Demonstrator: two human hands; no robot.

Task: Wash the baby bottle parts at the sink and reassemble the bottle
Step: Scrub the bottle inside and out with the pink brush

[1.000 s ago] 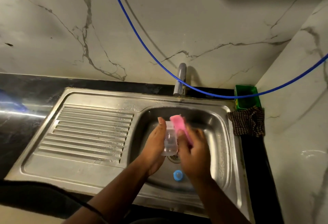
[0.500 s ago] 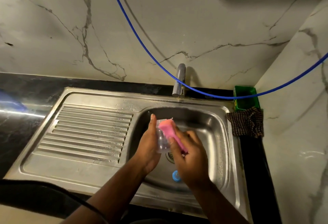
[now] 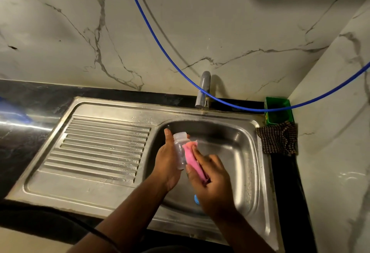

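Over the sink (image 3: pixel 258 172) basin, the left hand (image 3: pixel 167 160) is wrapped around a clear bottle (image 3: pixel 180 151) — threaded neck tilted up toward the tap (image 3: pixel 203 90). The right hand (image 3: pixel 212 180) grips a pink sponge (image 3: pixel 193 160), pressed against the bottle's side. A blue cap (image 3: pixel 196 199) lies in the basin, partly hidden under the right hand.

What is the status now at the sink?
Left hand holds clear bottle. Right hand presses pink sponge on it. Blue part waits in basin. Nothing blocking.
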